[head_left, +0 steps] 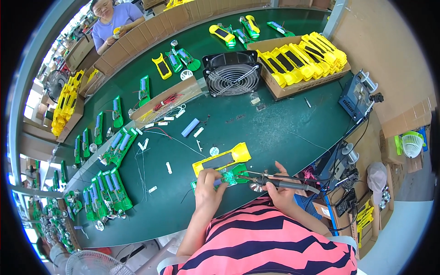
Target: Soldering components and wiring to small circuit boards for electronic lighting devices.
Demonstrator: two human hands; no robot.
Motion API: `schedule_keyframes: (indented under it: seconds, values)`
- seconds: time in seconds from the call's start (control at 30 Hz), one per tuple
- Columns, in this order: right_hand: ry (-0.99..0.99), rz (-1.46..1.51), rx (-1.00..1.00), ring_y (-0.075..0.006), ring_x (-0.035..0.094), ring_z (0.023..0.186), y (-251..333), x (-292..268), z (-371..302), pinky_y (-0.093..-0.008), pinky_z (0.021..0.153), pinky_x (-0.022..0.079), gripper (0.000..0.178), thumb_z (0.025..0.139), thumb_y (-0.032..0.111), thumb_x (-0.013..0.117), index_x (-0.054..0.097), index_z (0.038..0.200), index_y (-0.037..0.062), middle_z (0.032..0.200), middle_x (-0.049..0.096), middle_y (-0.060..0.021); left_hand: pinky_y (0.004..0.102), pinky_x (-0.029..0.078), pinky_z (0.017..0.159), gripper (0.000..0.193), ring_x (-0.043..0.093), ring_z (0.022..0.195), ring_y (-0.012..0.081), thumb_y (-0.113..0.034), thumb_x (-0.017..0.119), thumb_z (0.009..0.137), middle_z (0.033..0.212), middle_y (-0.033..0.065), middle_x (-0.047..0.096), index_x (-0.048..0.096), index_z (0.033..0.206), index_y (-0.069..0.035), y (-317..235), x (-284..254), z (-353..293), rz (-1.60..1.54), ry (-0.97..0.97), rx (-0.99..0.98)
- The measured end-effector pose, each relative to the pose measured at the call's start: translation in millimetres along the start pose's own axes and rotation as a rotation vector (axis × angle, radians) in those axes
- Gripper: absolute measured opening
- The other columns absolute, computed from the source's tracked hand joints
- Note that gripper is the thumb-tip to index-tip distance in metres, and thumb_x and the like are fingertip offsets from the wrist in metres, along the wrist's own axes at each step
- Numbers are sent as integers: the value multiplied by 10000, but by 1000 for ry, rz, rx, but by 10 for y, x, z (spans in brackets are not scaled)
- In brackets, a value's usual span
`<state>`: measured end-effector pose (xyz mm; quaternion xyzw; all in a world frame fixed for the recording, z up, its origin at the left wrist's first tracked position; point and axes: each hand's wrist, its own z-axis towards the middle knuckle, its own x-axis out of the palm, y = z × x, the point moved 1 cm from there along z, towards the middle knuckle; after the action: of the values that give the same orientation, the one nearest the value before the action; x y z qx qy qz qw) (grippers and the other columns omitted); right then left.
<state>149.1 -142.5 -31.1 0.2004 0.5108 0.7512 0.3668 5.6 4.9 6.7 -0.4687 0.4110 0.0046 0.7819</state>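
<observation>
Green bench: left hand [207, 187] pinching board [228, 178], right hand [280, 191] gripping iron [279, 184]; tip nearing those fingers, possibly burning them or scorching nearby wires

My table [275, 137] is dark green. The torch shell [222, 159] in front of me is bright yellow, and the circuit board [228, 178] under my left hand [207, 188] is green. My soldering iron [284, 184] has a black handle. My shirt [270, 243] is pink with dark navy zigzag stripes. The fan [232, 73] is black, the battery [190, 127] blue, and the boxed shells [302, 57] yellow and black.
</observation>
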Motion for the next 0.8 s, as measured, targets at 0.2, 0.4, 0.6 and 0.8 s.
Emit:
schedule_keyframes:
  seconds: [0.2,0.4,0.6,0.8]
  values:
    - [41,-27,11,-147,568,664,51,-24,35,-504,955,306,138,708,73,635,593,832,29,689,584,-50,312,422,466,178,520,534,211,-150,694,668,621,69,511,554,627,-49,77,-477,-344,640,58,125]
    - [132,-61,-46,-151,562,642,96,37,148,-503,956,303,149,705,77,633,602,847,41,656,579,-58,314,473,606,258,561,753,250,-16,588,635,948,124,556,636,887,-37,-27,-450,-132,590,-149,359]
    - [130,-101,-93,-122,554,591,84,1,139,-504,963,298,128,719,57,601,603,844,28,612,590,-46,311,448,606,310,554,721,214,22,588,603,855,76,542,629,903,-46,105,-86,-194,224,-9,445]
    - [114,-117,-68,-89,561,553,106,-22,121,-499,965,303,108,734,45,574,599,833,10,561,602,-31,311,433,570,261,533,650,200,13,615,606,766,52,509,616,861,-42,65,-29,-130,231,54,454]
